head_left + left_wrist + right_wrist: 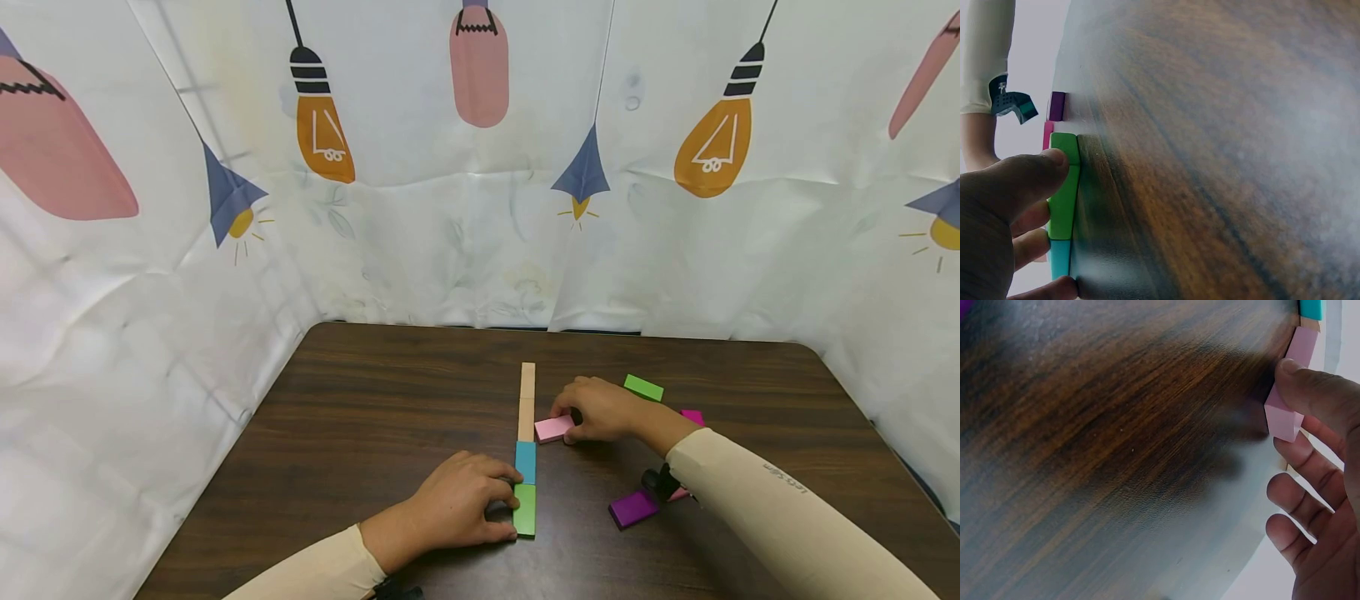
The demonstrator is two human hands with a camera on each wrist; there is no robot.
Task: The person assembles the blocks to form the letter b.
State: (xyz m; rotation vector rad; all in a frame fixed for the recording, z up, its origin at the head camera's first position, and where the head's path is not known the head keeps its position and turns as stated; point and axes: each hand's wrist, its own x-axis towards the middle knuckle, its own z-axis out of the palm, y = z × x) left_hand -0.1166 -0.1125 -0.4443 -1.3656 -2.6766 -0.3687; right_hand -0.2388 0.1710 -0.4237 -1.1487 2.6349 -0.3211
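Observation:
A straight row on the table runs from two plain wooden blocks [527, 400] at the far end through a blue block [526, 462] to a green block [526, 510] nearest me. My left hand [461, 500] rests along the row's left side, fingers loosely bent. Its thumb touches the green block's near end, and its fingertips lie at the edges of the green and blue blocks. Right of the wooden blocks, my right hand [603, 408] pinches a pink block [1285, 412] between thumb and fingers; its other fingers are spread in the right wrist view.
Right of the row lie a purple block [633, 508], another green block [643, 387] and a magenta block [692, 417]. A further pink block is mostly hidden under the right forearm. A printed curtain [450, 250] hangs behind the dark wooden table [360, 392].

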